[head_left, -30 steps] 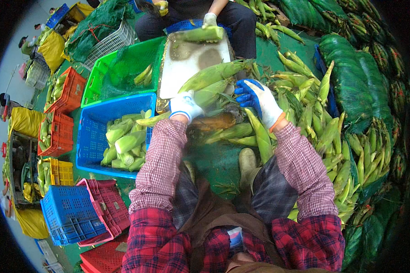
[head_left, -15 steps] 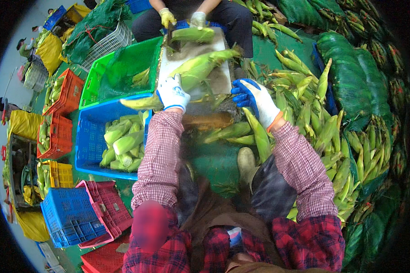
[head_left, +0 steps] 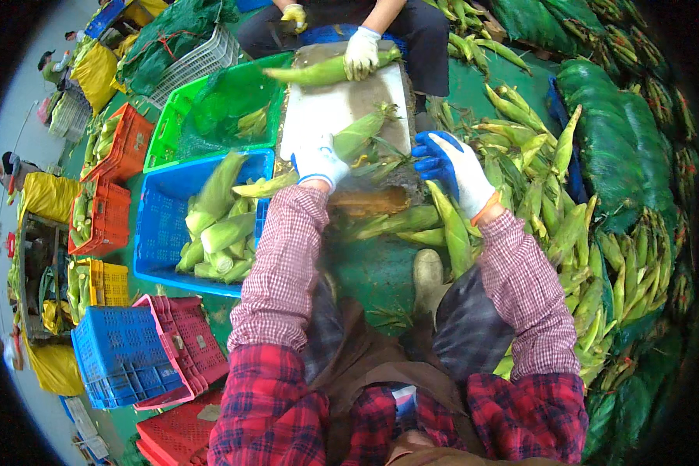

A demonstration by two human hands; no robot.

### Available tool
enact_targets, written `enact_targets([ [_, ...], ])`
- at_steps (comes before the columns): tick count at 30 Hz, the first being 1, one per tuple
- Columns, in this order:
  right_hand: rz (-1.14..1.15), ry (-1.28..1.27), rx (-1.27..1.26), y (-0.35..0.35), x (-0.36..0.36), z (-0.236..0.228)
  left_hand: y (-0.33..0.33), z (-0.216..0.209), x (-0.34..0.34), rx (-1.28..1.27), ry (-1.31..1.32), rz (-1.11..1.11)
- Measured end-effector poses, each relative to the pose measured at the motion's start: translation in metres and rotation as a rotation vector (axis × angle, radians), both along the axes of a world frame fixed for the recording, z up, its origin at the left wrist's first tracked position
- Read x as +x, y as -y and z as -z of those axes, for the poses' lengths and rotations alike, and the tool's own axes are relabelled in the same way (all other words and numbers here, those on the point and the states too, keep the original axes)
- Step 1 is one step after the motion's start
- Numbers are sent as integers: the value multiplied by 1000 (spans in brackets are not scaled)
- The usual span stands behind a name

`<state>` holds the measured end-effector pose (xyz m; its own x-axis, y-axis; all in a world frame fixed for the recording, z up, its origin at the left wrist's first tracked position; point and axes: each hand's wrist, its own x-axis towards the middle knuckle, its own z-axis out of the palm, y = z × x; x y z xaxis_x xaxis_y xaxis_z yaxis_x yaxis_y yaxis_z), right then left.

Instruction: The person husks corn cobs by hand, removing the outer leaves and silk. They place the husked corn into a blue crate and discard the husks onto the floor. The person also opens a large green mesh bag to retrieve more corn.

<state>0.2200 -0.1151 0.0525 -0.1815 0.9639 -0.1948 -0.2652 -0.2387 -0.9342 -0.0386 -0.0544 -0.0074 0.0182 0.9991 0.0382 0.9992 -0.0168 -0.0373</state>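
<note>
My left hand (head_left: 318,161), in a white glove, is over the near left corner of a white cutting board (head_left: 311,116). Motion smears its fingers. Close beside it an ear of corn in husk (head_left: 357,133) lies slanted across the board. A paler ear (head_left: 262,186) sticks out from under my left wrist toward the blue crate (head_left: 151,268). Inside that crate, a blurred ear (head_left: 217,186) tilts above several others. My right hand (head_left: 452,172), gloved white with blue palm and fingers, is open and holds nothing. It hovers beside the corn heap, above an upright ear (head_left: 452,233).
Across the board, a co-worker's white-gloved hand (head_left: 361,53) grips an ear (head_left: 318,74); their other glove (head_left: 293,15) is yellow. A green crate (head_left: 171,132) adjoins the blue one. Loose corn (head_left: 559,225) heaps at right, before green net sacks (head_left: 613,147). Stacked crates (head_left: 124,357) stand left.
A blurred ear now shows in the blue crate. My left hand has shifted slightly right; my right hand keeps its pose. The co-worker's white glove now grips an ear, and their yellow glove has drawn back.
</note>
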Motion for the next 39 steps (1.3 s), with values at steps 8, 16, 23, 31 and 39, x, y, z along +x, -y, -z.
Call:
enact_targets([
  [8, -22, 72, 44, 5, -6, -4, -7, 11, 1, 28, -81, 19],
  [16, -127, 835, 676, 28, -25, -6, -5, 10, 2, 44, -66, 32],
  [23, -499, 1069, 921, 58, -46, 5, -8, 6, 7, -9, -118, 44],
  [31, -1174, 1229, 804, 112, -72, 39, -10, 6, 11, 305, -189, 193],
  [39, -1412, 1304, 933, 130, -77, 45, -45, -14, 9, 632, -51, 265],
])
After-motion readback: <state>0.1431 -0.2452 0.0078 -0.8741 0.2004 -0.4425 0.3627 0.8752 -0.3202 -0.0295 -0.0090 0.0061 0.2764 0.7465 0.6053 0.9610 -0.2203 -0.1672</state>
